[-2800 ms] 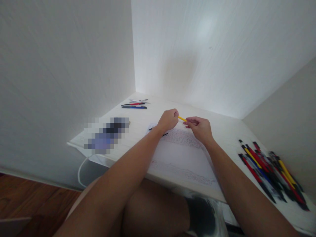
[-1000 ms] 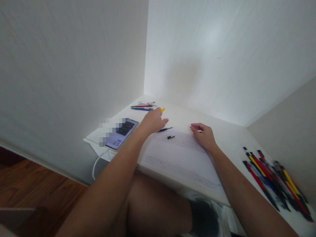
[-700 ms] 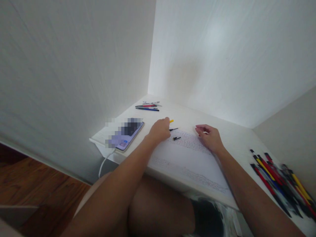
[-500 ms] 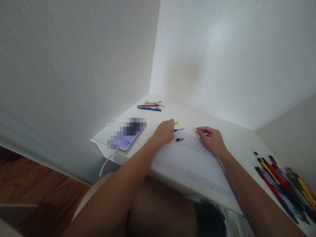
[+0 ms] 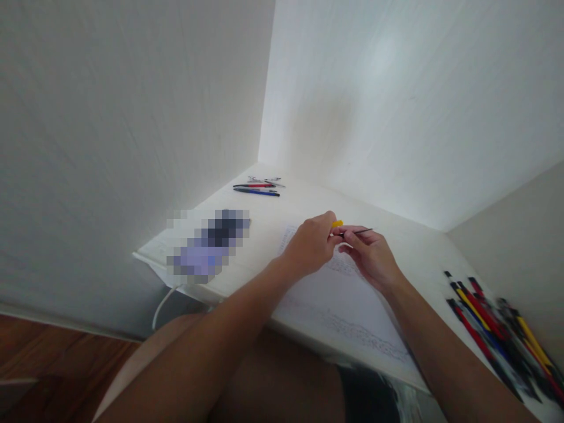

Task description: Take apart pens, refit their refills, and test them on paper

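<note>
My left hand (image 5: 312, 242) is closed around a yellow pen barrel (image 5: 337, 223), of which only one end sticks out past the fingers. My right hand (image 5: 372, 255) pinches a thin dark pen refill (image 5: 363, 230) between thumb and fingers. The two hands meet above the paper, and the refill's near end lies close to the left fingertips; whether it touches the barrel I cannot tell. Under both hands lies a sheet of paper (image 5: 339, 294) covered partly with handwriting. The small black pen parts seen there earlier are hidden behind my hands.
Several pens (image 5: 258, 188) lie at the back left of the white desk (image 5: 304, 202). A blurred-out phone (image 5: 211, 244) with a white cable (image 5: 162, 305) is at the left edge. Many pens and pen parts (image 5: 493, 329) in red, yellow, blue and black are spread at the right.
My right hand has moved left and now pinches the refill. My left hand, with the yellow barrel, has shifted right to meet it. The view has turned slightly.
</note>
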Motion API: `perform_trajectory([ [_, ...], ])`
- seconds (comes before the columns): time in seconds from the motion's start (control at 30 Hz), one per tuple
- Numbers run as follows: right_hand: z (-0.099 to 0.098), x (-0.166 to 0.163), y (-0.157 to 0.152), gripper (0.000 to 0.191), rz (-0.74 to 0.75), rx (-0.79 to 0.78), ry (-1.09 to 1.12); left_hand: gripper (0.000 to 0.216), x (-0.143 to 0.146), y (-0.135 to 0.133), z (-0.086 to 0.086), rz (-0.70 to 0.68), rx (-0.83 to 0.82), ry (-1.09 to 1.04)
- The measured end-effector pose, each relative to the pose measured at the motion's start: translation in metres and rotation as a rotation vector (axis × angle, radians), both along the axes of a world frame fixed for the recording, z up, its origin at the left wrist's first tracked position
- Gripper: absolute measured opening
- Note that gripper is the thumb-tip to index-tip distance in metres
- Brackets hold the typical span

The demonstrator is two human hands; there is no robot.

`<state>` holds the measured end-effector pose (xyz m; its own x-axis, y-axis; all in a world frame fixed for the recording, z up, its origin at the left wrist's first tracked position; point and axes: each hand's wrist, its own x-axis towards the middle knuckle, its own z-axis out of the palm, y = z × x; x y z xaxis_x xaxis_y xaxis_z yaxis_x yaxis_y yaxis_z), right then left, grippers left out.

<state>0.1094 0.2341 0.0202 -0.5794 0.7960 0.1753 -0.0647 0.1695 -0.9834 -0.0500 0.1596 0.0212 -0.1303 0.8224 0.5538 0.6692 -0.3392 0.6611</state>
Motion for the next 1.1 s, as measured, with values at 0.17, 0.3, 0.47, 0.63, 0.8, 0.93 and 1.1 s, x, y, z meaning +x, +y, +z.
perform_trajectory([
  [0.17, 0.004, -0.002, -0.003, 0.028, -0.034, 0.013, 0.018, 0.014, 0.000, 0.001, -0.002, 0.009, 0.025, -0.061],
  [0.3, 0.003, -0.004, -0.004, 0.027, 0.011, 0.022, -0.011, 0.013, 0.003, -0.002, 0.001, 0.021, -0.021, -0.066],
  [0.47, 0.000, -0.001, 0.003, 0.027, -0.060, 0.240, -0.091, 0.025, 0.000, -0.004, 0.006, 0.118, -0.102, 0.008],
  [0.63, 0.002, 0.010, 0.012, 0.019, -0.165, 0.762, -0.366, 0.038, -0.012, -0.004, 0.010, 0.253, -0.222, 0.187],
  [0.8, 0.006, 0.012, 0.012, 0.018, -0.124, 0.944, -0.413, 0.046, -0.018, -0.003, 0.006, 0.264, -0.325, 0.344],
  [0.93, 0.007, 0.013, 0.013, 0.019, -0.142, 0.961, -0.421, 0.043, -0.018, -0.002, 0.003, 0.277, -0.353, 0.415],
  [1.1, 0.007, 0.015, 0.016, 0.020, -0.177, 0.951, -0.419, 0.045, -0.021, 0.000, 0.001, 0.340, -0.385, 0.428],
])
